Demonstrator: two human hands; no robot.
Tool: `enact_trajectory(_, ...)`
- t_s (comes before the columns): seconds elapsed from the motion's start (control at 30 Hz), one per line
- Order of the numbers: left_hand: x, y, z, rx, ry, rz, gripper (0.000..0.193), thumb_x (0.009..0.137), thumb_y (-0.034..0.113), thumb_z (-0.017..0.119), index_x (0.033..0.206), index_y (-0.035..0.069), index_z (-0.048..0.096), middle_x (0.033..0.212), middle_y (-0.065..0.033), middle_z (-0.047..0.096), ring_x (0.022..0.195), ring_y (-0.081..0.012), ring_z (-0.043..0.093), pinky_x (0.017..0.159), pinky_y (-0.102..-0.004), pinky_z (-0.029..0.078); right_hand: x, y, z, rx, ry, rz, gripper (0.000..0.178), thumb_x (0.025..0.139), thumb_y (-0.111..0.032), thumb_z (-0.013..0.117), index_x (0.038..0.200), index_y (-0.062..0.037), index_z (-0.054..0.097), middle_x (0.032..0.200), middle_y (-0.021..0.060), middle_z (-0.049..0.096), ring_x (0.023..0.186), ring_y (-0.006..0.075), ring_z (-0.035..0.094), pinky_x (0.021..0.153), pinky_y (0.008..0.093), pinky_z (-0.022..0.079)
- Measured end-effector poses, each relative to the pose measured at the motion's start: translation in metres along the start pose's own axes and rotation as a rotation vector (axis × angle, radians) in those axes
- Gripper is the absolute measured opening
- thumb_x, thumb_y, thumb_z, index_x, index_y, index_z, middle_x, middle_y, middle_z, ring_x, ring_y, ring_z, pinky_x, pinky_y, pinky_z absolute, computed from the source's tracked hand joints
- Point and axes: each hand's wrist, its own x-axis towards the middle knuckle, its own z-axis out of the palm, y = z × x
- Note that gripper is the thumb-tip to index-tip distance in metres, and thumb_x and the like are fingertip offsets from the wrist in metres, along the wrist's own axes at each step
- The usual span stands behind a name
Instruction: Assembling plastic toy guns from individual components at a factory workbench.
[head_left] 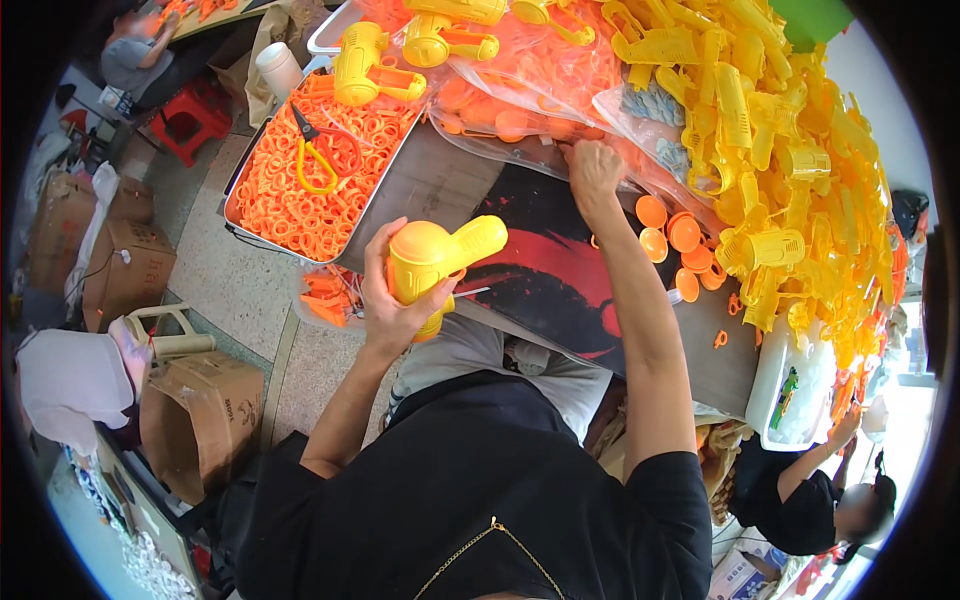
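Yellow toy [428, 260]: sitting in the left hand [390, 315], whose fingers and thumb are clamping its rounded body; with only one hand bearing it near the table's edge, it could be slipping lapward should that grip be loosening on smooth plastic.
Hands: standing well apart, the left nearer the body, the right hand [597, 175] farther out.
Right hand: bending its fingers at the near edge of a clear bag — whether they are pinching a piece, I cannot tell.
Clear bag [540, 60]: lying just beyond the right hand; a hard tug could be tearing the thin film or spilling its orange pieces.
Yellow heap [770, 140]: rising to the right of the right hand; a nudge from that arm could be starting a slide, since the hollow, ribbed shells are stacking loosely.
Orange discs [684, 232]: resting just right of the right forearm, where a sweep could be scattering these thin rounds.
Cutters [306, 125]: lying on the orange rings, beyond the left hand — a careless reach could be meeting the dark metal blades.
Orange rings [285, 205]: filling the tray [365, 195] left of the left hand, small glossy loops tangling together.
Toy's form: showing a smooth dome and a slotted barrel, the barrel pointing rightward from the left hand.
Table [440, 170]: spreading grey beneath a red-streaked black panel [530, 190] between the hands.
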Motion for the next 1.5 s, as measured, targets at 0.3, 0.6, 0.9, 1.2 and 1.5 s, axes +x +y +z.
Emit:
enact_trajectory(0.3, 0.002, 0.009, -0.005, 0.029, 0.109, -0.076, 0.079, 0.079, 0.008, 0.082, 0.143, 0.003, 0.036, 0.126, -0.0134, 0.052, 0.108, -0.0219, 0.063, 0.093, -0.0357, 0.055, -0.010, -0.015, -0.020, 0.043, -0.016, 0.050, 0.028, 0.088, -0.035, 0.069, 0.084, -0.0080, 0.075, 0.080, 0.0139, 0.072, 0.073, 0.0307, 0.073, 0.062, 0.0431, 0.057)
enact_trajectory(0.6, 0.022, 0.006, 0.017, -0.115, 0.043, -0.065, 0.078, 0.078, 0.007, 0.082, 0.143, 0.004, 0.037, 0.123, -0.0105, 0.055, 0.108, -0.0188, 0.063, 0.092, -0.0332, 0.055, -0.063, 0.008, -0.102, 1.520, -0.331, -0.004, 0.037, 0.094, -0.013, 0.067, 0.129, -0.0022, 0.064, 0.109, 0.0033, 0.069, 0.101, 0.0129, 0.063, 0.094, 0.0284, 0.048)
enact_trajectory(0.9, 0.032, 0.002, 0.051, -0.042, -0.238, 0.003, 0.081, 0.076, 0.013, 0.082, 0.144, 0.004, 0.039, 0.124, -0.0104, 0.057, 0.111, -0.0187, 0.060, 0.097, -0.0337, 0.051, -0.134, 0.025, -0.169, 1.442, -0.318, -0.031, 0.037, 0.096, -0.011, 0.064, 0.132, -0.0015, 0.061, 0.121, 0.0073, 0.059, 0.114, 0.0141, 0.056, 0.097, 0.0273, 0.045)
enact_trajectory(1.2, 0.022, 0.014, 0.087, -0.218, -0.493, -0.159, 0.077, 0.077, 0.009, 0.083, 0.142, 0.008, 0.042, 0.123, -0.0062, 0.057, 0.109, -0.0153, 0.059, 0.094, -0.0316, 0.051, -0.131, 0.033, -0.174, 2.226, -0.656, 0.034, 0.049, 0.101, -0.039, 0.048, 0.124, 0.0028, 0.057, 0.145, 0.0160, 0.049, 0.131, 0.0263, 0.052, 0.109, 0.0404, 0.042)
enact_trajectory(1.5, 0.014, 0.026, 0.099, 0.026, -0.598, 0.074, 0.076, 0.073, 0.012, 0.084, 0.139, 0.006, 0.046, 0.127, -0.0107, 0.057, 0.112, -0.0186, 0.059, 0.096, -0.0335, 0.050, -0.163, 0.040, -0.169, 2.090, -0.622, 0.294, 0.054, 0.108, -0.045, 0.038, 0.119, 0.0017, 0.063, 0.112, 0.0115, 0.067, 0.105, 0.0187, 0.064, 0.095, 0.0326, 0.049)
